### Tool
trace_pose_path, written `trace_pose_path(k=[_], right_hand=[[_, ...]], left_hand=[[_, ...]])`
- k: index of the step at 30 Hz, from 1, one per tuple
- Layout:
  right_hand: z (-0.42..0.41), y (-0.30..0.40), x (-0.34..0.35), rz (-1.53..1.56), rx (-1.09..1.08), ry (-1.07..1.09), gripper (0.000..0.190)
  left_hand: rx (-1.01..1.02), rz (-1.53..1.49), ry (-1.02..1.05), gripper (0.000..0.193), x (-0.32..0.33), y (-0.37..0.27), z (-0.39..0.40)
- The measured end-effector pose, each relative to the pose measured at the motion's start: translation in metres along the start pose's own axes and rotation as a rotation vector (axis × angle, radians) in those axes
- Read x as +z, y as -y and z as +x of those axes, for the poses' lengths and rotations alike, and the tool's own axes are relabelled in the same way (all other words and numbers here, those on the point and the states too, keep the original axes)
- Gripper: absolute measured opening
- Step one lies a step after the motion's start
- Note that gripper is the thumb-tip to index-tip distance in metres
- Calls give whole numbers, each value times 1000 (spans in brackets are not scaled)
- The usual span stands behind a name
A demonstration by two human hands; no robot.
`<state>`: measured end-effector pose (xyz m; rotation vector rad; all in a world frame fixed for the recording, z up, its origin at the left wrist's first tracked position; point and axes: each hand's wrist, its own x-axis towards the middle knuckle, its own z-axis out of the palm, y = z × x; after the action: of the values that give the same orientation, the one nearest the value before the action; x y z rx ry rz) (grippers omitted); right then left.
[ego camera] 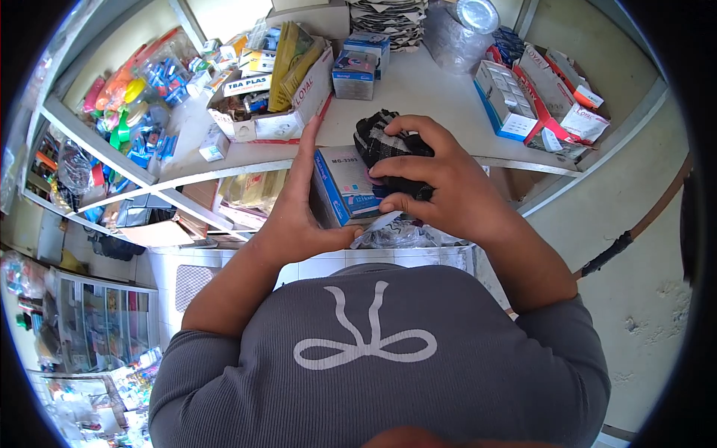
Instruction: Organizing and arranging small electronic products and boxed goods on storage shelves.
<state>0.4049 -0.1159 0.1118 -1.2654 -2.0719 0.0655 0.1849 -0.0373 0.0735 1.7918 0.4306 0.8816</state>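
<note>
A blue and white cardboard box (343,185) bearing writing is between my hands at the front edge of the shelf. My left hand (305,207) lies along its left side, with the thumb at the near lower corner. My right hand (434,173) grips a dark checked cloth (392,148) against the right part of the box. The cloth and the fingers hide that part of the box. Clear crumpled plastic (392,234) shows below the box.
An open carton (263,127) of packets stands on the shelf (425,106) at left, with small boxes (354,75) behind. More open cartons (507,103) stand at right. A newspaper stack (387,25) and a plastic-wrapped bundle (454,42) sit at the back. Cluttered lower shelves are at left.
</note>
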Motion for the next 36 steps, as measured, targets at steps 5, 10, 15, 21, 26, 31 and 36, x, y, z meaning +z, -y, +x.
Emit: trace_pose_path(k=[5,10,15,21,26,31,36], right_hand=[[2,-17,1,-211,6,-194,28],[-1,-7,-17,132,-41,-83,29],[-4,-2,-12,73,-52,-14,29],[-3,0,-8,-189,-102,32,28],[3,-17,4,-219,-100,-160,26],[18,-55,-15,-240,-21,-486,25],[5,-53,-13,-13,132,-597,31]], left_hand=[[75,205,178,129,10,-3,-6],[-6,-30,-8,128,8,1,7],[-25,-35,20,129,8,1,8],[-24,143,23,122,0,6,10],[-58,42,-14,122,-4,9,19],[50,193,90,122,4,20,8],[-20,-34,-80,111,3,12,14]])
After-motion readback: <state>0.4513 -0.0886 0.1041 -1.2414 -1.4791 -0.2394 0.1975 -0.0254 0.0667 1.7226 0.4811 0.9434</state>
